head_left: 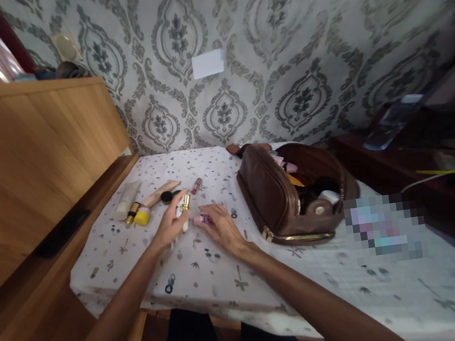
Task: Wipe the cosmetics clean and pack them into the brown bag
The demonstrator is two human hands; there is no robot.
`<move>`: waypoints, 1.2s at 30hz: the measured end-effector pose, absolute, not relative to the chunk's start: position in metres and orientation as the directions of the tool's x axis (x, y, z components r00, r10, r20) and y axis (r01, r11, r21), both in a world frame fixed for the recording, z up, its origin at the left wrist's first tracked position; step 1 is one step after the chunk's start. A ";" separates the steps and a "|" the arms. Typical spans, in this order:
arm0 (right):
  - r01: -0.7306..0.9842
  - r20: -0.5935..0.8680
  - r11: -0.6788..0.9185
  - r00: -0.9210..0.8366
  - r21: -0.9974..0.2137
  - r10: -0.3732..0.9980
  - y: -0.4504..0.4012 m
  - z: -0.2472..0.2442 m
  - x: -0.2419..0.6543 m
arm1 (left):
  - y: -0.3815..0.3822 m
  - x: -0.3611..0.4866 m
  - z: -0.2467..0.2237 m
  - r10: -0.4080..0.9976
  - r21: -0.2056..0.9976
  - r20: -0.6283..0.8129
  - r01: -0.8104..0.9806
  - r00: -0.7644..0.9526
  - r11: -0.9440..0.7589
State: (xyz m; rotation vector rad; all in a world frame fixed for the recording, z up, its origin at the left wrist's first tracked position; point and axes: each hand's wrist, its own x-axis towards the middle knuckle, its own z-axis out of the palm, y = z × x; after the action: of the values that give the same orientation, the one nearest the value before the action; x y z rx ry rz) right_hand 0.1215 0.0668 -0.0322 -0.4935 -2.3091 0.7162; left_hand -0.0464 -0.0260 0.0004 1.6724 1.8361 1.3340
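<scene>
My left hand point(171, 223) is wrapped round a small white bottle point(185, 225) with a gold top, held above the patterned white cloth. Just right of it, my right hand point(220, 226) has its fingers round a small pink and purple item point(202, 219). A small pink tube point(196, 186) lies behind my hands. To the left are a pale tube point(127, 201), a black and gold bottle point(133, 213), a yellow-capped item point(142, 216), a long beige tube point(160, 193) and a round black item point(167, 197).
An open brown leather bag point(267, 199) with several items inside stands at the right. Beyond it is a blurred-out patch on the cloth. A wooden cabinet point(37, 162) borders the left side, and a papered wall point(224, 115) rises behind.
</scene>
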 end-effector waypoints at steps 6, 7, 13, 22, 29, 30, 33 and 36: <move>-0.120 0.354 0.414 -0.755 -0.902 0.552 0.054 -0.026 0.132 | -0.017 -0.007 0.006 0.845 0.822 0.376 0.557 -0.379 -0.116; -0.146 0.331 0.349 -0.761 -0.926 0.558 0.054 -0.028 0.132 | -0.015 -0.002 0.005 0.832 0.819 0.381 0.564 -0.404 -0.102; -0.183 0.278 0.216 -0.764 -0.959 0.583 0.055 -0.046 0.127 | -0.004 -0.002 0.000 0.720 0.712 0.540 0.693 -0.436 -0.113; 0.039 0.460 0.732 -0.755 -0.680 0.468 0.055 -0.036 0.138 | -0.005 -0.031 -0.003 0.830 0.799 0.383 0.596 -0.404 -0.079; -0.060 0.440 0.642 -0.776 -0.765 0.452 0.055 -0.040 0.139 | -0.009 -0.032 0.003 0.955 0.916 0.218 0.381 -0.201 -0.129; -0.075 0.412 0.574 -0.772 -0.815 0.484 0.054 -0.041 0.138 | -0.010 -0.029 0.004 0.953 0.924 0.223 0.355 -0.206 -0.139; -0.136 0.326 0.354 -0.761 -0.925 0.560 0.050 -0.042 0.133 | -0.011 -0.016 0.007 0.931 0.939 0.264 0.288 -0.253 -0.188; -0.184 0.283 0.220 -0.737 -0.958 0.613 0.047 -0.037 0.130 | -0.013 -0.001 0.007 0.903 0.928 0.334 0.264 -0.271 -0.264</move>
State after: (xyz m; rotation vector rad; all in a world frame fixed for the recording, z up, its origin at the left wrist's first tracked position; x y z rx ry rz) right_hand 0.1303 0.0469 -0.0370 -0.3966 -1.8537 1.5850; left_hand -0.0005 -0.0131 0.0066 1.4493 1.4579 1.5735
